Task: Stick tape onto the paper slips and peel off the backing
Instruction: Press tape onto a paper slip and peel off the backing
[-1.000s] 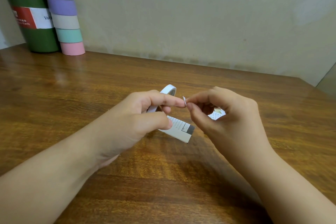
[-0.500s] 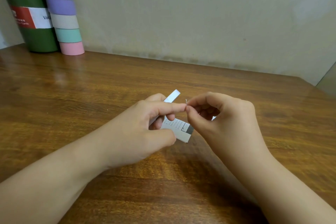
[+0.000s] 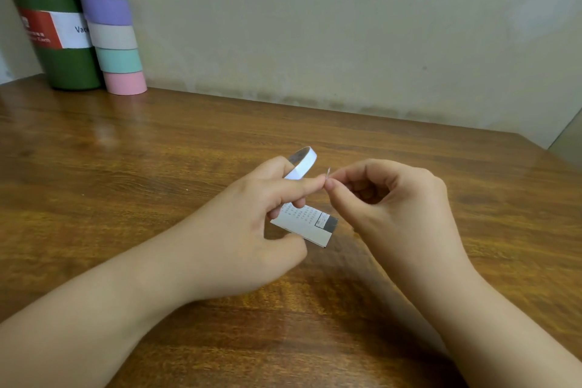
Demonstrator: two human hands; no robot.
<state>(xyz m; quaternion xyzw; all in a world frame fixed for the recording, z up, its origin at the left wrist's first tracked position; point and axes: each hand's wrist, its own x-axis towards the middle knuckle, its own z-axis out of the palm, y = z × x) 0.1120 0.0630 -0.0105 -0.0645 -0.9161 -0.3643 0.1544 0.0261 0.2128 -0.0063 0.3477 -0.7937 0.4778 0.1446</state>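
Above the middle of the wooden table (image 3: 157,167), my left hand (image 3: 248,230) holds a white roll of tape (image 3: 302,164) around its fingers. A small printed paper slip (image 3: 307,222) with a dark patch at one end hangs under that hand's fingers. My right hand (image 3: 396,211) sits just to the right. Its thumb and forefinger pinch a tiny white end of tape (image 3: 328,172) at the tip of the left forefinger. Part of the roll is hidden behind my left fingers.
A dark green flask (image 3: 50,25) with a red and white label stands at the back left against the wall. Beside it rises a stack of pastel tape rolls (image 3: 110,25). The table's right edge runs near the far right corner.
The tape roll has tilted so its loop shows again above my left fingers. Both hands stay together with the pinch held at the same spot.
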